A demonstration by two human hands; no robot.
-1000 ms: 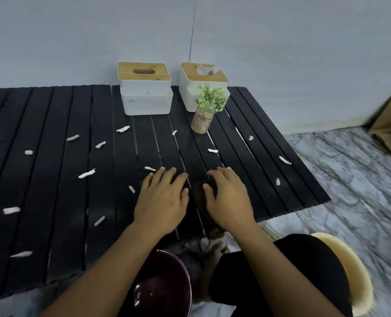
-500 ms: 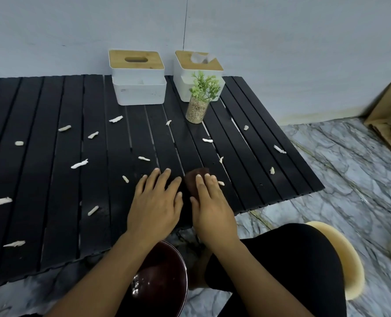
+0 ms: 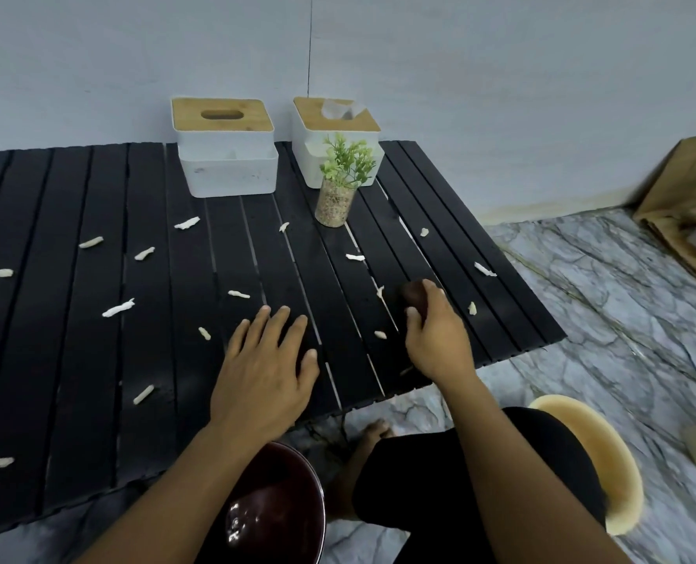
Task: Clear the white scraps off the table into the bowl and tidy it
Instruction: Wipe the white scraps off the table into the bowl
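The right hand (image 3: 436,339) has its grip closed around a dark brown cloth (image 3: 413,297) pressed on the black slatted counter (image 3: 94,360), while the left hand (image 3: 263,372) lies flat, fingers spread, holding nothing. 3 white scraps (image 3: 380,335) lie just beside the right hand, left and right of the cloth, nearer it than the left. The dark bowl (image 3: 285,519) waits below the counter's near edge under the left forearm, so a sweep should run toward the person.

Small white scraps (image 3: 118,308) lie scattered across the black slatted surface (image 3: 74,360). A dark glossy bowl (image 3: 275,519) sits upright below its near edge, on the floor.
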